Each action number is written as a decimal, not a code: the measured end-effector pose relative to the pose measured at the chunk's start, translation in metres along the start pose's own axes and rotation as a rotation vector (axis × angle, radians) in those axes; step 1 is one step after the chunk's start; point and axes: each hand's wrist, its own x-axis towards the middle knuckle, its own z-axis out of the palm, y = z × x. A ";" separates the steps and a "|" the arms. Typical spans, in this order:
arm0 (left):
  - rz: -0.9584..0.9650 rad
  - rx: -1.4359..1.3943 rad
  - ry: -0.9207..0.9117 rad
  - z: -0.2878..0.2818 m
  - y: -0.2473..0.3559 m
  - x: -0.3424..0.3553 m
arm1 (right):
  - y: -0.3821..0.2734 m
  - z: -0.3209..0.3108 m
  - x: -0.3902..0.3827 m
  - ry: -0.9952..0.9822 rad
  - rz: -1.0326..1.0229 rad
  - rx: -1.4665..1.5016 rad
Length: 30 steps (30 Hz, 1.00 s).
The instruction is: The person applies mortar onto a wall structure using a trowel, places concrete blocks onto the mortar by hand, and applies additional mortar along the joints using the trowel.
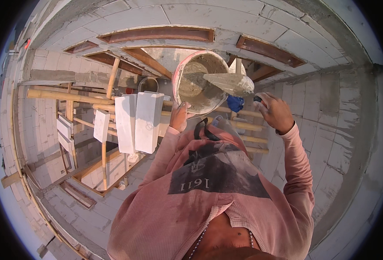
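Mortar bucket (176, 82) ahead of the person's waist, probably heavy and slick with wet mix; its stiff rim, gripped by the left hand (180, 116), seems the best hold. The right hand (274, 111) is wrapped round the trowel's (232, 82) black handle. Bamboo poles (66, 95) and white blocks (148, 125) crowd the left side.

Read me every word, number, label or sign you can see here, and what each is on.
Shirt: pale print on a dark panel; I won't copy it out.
White block: a faint round mark, too faint to read.
Bucket: no lettering I can make out.
Trowel: none I can make out.
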 end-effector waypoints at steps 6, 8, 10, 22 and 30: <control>-0.005 -0.104 0.089 0.016 0.036 -0.027 | -0.049 0.072 0.061 0.090 -0.017 -0.449; 0.019 -0.086 0.078 0.018 0.040 -0.031 | -0.059 0.091 0.075 0.098 -0.101 -0.476; 0.014 -0.201 0.105 0.018 0.033 -0.033 | -0.063 0.103 0.077 0.084 -0.241 -0.471; 0.049 -0.033 0.109 0.007 0.027 -0.029 | -0.027 0.106 0.089 -0.381 -0.178 0.085; 0.142 0.130 0.016 0.001 0.012 -0.015 | -0.017 0.082 0.070 -0.333 -0.097 0.320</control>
